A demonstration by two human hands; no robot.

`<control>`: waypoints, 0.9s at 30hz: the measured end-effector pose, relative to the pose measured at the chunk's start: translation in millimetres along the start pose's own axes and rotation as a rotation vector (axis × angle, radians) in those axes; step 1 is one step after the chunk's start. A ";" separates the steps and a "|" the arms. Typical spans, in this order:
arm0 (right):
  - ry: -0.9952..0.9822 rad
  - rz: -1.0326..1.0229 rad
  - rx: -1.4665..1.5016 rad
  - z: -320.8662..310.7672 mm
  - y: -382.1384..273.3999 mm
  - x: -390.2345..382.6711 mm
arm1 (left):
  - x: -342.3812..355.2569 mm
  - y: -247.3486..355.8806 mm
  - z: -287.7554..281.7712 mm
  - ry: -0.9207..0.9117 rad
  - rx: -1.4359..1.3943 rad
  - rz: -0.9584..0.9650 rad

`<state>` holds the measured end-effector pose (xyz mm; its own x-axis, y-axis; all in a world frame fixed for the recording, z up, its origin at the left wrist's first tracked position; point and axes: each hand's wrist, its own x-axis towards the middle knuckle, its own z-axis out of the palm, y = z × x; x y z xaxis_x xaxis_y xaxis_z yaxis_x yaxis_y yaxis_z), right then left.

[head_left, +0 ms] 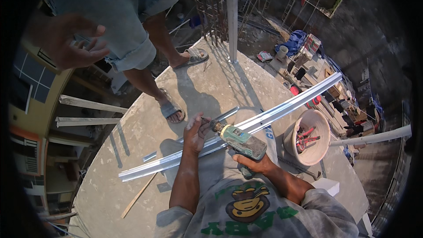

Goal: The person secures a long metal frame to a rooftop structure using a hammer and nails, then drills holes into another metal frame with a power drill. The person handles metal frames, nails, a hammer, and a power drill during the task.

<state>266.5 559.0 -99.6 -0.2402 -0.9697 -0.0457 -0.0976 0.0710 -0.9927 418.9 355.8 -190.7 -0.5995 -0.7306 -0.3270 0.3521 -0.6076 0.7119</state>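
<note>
My right hand point(255, 163) grips the handle of a dusty green cordless drill point(242, 142), its chuck pointing up and left. My left hand point(197, 133) is at the chuck's front, palm turned up and fingers curled together by the dark bit. Whatever those fingers hold is too small to make out. A long silver metal channel point(277, 113) runs diagonally beneath the drill and both hands. Behind it lies a shorter, thinner metal strip point(229, 113), partly hidden by my left hand.
A pale bucket point(324, 143) with red-handled hand tools point(307, 139) stands at right. Another person in denim shorts point(128, 31) and sandals stands ahead, one hand point(81, 42) held out. A wooden stick point(139, 196) lies at left. Bare rebar point(211, 9) and a post point(232, 22) rise by the slab's drop-off edge.
</note>
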 end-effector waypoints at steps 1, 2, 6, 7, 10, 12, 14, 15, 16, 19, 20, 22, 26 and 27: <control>0.014 0.000 0.053 -2.4 -1.2 -3.2 | -0.9 -0.3 1.3 0.029 -0.027 0.020; 0.020 -0.010 0.106 -5.6 -3.2 -7.0 | -1.6 0.2 2.5 0.054 -0.057 0.026; -0.038 0.121 -0.231 -37.0 -23.4 -33.4 | -13.9 2.1 10.0 -0.001 0.480 0.167; -0.042 0.069 -0.251 -47.4 -30.9 -43.9 | -18.8 2.6 12.4 -0.058 0.787 0.182; -0.053 -0.025 -0.320 -70.2 -50.9 -75.6 | -34.5 2.3 21.2 -0.324 1.608 0.290; -0.046 0.002 -0.353 -69.6 -55.7 -89.6 | -37.2 0.4 29.0 -0.237 1.747 0.180; 0.002 0.013 -0.341 -57.4 -53.7 -96.2 | -34.1 -1.0 36.4 -0.152 1.803 0.069; 0.015 0.013 -0.338 -49.9 -51.4 -97.5 | -31.3 -1.2 39.4 -0.192 1.848 0.015; -0.003 0.131 -0.295 -43.5 -48.8 -97.2 | -27.1 -1.2 42.1 -0.230 1.862 -0.017; 0.034 0.086 -0.331 -31.7 -43.7 -92.1 | -15.8 -3.5 47.8 -0.314 2.003 0.059; 0.038 0.069 -0.356 -29.5 -43.8 -89.9 | -13.6 -5.3 48.8 -0.344 2.078 0.126; 0.048 0.014 -0.443 -29.1 -46.2 -85.4 | -11.4 -11.2 49.4 -0.347 2.018 0.095; 0.003 0.131 -0.366 -27.5 -56.2 -77.6 | -15.2 -24.8 46.3 -0.274 2.013 0.208; -0.008 0.142 -0.347 -26.1 -58.7 -76.0 | -17.6 -26.7 44.6 -0.271 2.013 0.222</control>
<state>265.3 634.6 -34.9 -0.2677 -0.9460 -0.1828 -0.3857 0.2790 -0.8794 388.0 398.8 -176.3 -0.8038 -0.5569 -0.2093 -0.5945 0.7376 0.3201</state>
